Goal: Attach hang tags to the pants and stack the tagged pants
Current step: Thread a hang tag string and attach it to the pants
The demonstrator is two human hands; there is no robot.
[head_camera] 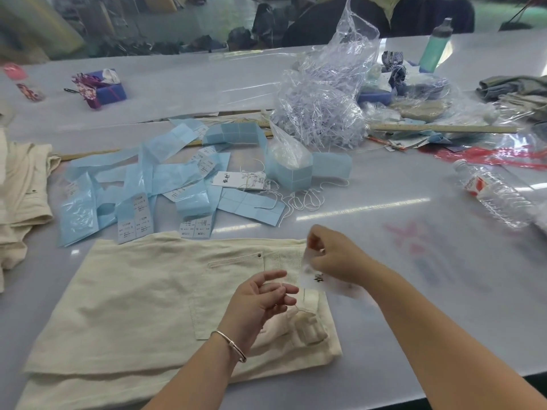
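Folded cream cotton pants [142,297] flat on grey worktop [414,261], under both hands. Left hand [260,297] pinching thin white string [296,306]; right hand [334,255] pinching one blurred white hang tag [310,276]. Beyond: scattered pale-blue sticker sheets [148,179], two bottles, clear plastic bags [325,108].

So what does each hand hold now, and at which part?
The right hand pinches the hang tag at its upper edge. The left hand pinches the thin string near the belt loop.
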